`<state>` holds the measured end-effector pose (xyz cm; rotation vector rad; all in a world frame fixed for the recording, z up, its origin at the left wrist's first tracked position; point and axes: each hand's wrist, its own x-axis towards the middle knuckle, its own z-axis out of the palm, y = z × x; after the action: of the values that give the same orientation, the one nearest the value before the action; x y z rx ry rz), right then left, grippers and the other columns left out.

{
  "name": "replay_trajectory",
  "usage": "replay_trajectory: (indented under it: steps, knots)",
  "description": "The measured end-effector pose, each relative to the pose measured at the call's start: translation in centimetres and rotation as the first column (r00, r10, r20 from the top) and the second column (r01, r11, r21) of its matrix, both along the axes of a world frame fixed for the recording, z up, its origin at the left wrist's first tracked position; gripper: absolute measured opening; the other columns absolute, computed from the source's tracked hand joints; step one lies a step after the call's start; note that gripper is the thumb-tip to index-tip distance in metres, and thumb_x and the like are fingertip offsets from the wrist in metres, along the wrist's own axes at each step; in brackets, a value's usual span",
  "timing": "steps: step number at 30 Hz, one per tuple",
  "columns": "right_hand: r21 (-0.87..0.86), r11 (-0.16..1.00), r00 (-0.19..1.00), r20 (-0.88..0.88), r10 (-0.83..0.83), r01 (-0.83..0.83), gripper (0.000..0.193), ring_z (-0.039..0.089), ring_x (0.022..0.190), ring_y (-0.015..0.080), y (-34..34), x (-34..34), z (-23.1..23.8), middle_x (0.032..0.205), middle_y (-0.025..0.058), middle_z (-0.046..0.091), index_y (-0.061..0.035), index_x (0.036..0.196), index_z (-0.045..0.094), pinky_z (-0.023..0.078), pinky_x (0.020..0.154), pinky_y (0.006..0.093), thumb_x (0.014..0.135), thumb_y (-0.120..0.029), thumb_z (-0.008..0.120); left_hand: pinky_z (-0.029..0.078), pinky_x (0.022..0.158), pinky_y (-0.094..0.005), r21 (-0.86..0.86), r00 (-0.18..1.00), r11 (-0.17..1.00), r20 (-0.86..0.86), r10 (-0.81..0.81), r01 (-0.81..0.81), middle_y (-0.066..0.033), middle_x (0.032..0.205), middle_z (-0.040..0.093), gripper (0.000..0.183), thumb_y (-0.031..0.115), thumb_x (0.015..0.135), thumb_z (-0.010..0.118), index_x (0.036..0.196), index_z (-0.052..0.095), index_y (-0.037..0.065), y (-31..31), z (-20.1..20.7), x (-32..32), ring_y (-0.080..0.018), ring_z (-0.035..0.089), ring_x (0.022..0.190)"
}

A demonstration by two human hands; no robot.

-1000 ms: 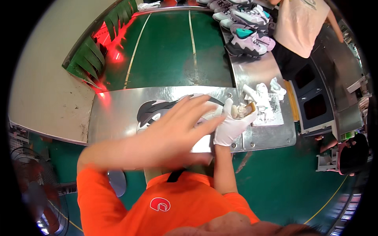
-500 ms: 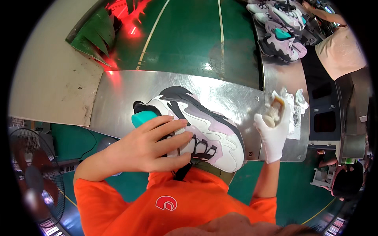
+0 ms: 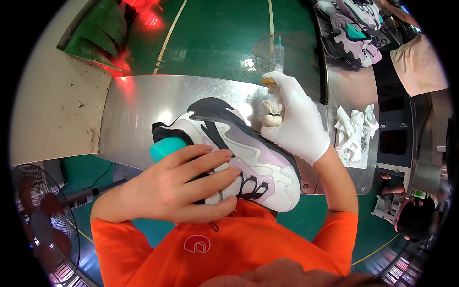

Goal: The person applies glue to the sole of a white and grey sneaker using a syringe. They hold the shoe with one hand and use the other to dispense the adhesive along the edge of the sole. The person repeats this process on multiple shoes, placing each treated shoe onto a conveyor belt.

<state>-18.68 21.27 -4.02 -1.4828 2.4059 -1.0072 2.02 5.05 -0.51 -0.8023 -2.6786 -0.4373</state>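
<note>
A white, lilac and black sneaker (image 3: 229, 136) lies on its side over the metal ledge, its toe to the right. A teal insert (image 3: 166, 148) shows at its ankle opening. My bare left hand (image 3: 184, 184) is closed over the collar and lacing, holding the shoe. My right hand (image 3: 299, 117), in a white glove, is beside the sole edge. It is closed round a tied white cloth ball (image 3: 273, 114), with a tan piece (image 3: 268, 82) at its fingertips. A clear bottle with a green tip (image 3: 278, 56) extends beyond those fingers; whether they hold it, I cannot tell.
The metal ledge (image 3: 138, 115) borders a green belt (image 3: 220, 43). Crumpled white cloths (image 3: 351, 131) lie at the right. More sneakers (image 3: 351, 43) are piled at the far right, near another person's sleeve (image 3: 420, 64). A fan (image 3: 45, 225) stands at the lower left.
My right hand has swung left from beside the cloths to the sole edge, bringing the cloth ball along. The green-tipped bottle has come into sight. My left hand still holds the sneaker.
</note>
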Motion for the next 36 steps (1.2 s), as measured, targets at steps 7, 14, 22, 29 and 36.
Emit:
replay_trajectory:
  steps: [7,14,22,29,36]
  knots:
    - [0.065,0.986,0.978,-0.132,0.162,-0.154,0.056,0.063,0.084,0.0372,-0.6,-0.3,0.6,0.106,0.0156,0.056,-0.0134,0.123,0.047,0.053,0.068,0.0441,0.072,-0.010,0.069,0.053,0.088,-0.0405,0.028,0.999,0.999,-0.009,0.033,-0.033,-0.0082,0.117,0.064,0.026,0.014,0.073,0.073,0.097,0.066,0.024,0.2,0.0,-0.1,-0.0301,0.063,0.110]
    - [0.078,0.997,0.946,0.323,-0.027,0.002,0.060,0.063,0.089,0.0190,1.8,-0.6,0.2,0.105,0.0094,0.058,-0.0035,0.125,0.045,0.052,0.077,0.0331,0.074,-0.009,0.076,0.053,0.091,-0.0401,0.030,0.998,0.998,-0.011,0.060,-0.059,-0.0072,0.118,0.064,0.026,0.015,0.074,0.073,0.097,0.066,0.025,0.3,-0.1,0.2,-0.0292,0.063,0.111]
    - [0.149,0.978,0.810,0.549,-0.204,0.145,0.071,0.062,0.098,0.0232,2.4,0.6,-0.5,0.107,0.0173,0.062,0.0007,0.128,0.045,0.049,0.090,0.0326,0.072,-0.022,0.082,0.051,0.093,-0.0401,0.028,0.998,0.998,0.008,0.065,-0.065,-0.0067,0.118,0.065,0.026,0.015,0.074,0.073,0.098,0.066,0.025,0.3,0.0,0.3,-0.0287,0.062,0.113]
    - [0.192,0.974,0.879,0.436,-0.195,0.121,0.070,0.063,0.101,0.0266,2.1,1.5,0.6,0.113,0.0204,0.062,0.0015,0.128,0.045,0.048,0.091,0.0344,0.073,-0.023,0.081,0.051,0.094,-0.0400,0.032,0.998,0.997,0.006,0.066,-0.067,-0.0070,0.119,0.064,0.030,0.014,0.074,0.072,0.101,0.065,0.025,0.2,0.0,0.8,-0.0287,0.062,0.114]
    - [0.184,0.978,0.867,0.466,-0.175,0.098,0.067,0.063,0.100,0.0230,2.6,1.7,1.1,0.115,0.0177,0.062,0.0002,0.128,0.046,0.049,0.091,0.0331,0.073,-0.019,0.080,0.052,0.093,-0.0383,0.031,0.997,0.997,-0.050,0.065,-0.064,-0.0081,0.115,0.064,0.024,0.020,0.075,0.068,0.098,0.060,0.021,0.3,-0.1,0.8,-0.0284,0.063,0.110]
